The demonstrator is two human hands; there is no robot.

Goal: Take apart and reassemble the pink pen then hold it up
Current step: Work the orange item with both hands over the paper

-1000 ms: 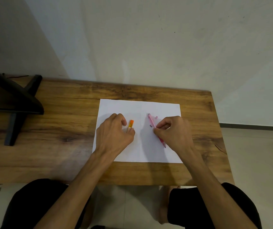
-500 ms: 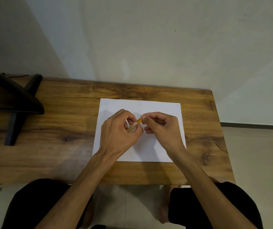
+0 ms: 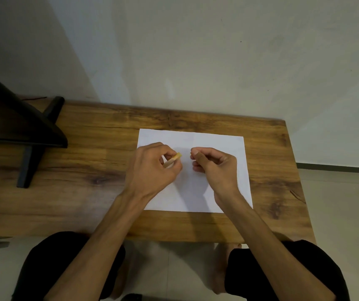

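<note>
Head view: left hand (image 3: 152,168) pinches small orange-tipped pen piece (image 3: 175,158) over white paper (image 3: 228,148) on wooden table (image 3: 87,148). Right hand (image 3: 212,165) just beside, not touching, fingers curled; cannot tell if it holds anything. Pink pen hidden, maybe inside right fist. Hands close together, small gap between. To do step well: keep piece low over paper, twist slow, line up ends straight, don't drop tiny bits.

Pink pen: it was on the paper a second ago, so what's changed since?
The right hand lifted off the pink pen, met the left hand at the orange piece, then drew apart with fingers curled; whether it holds anything is hidden. The pink pen is out of sight now. The left hand kept its grip on the orange piece; the paper hasn't moved.
</note>
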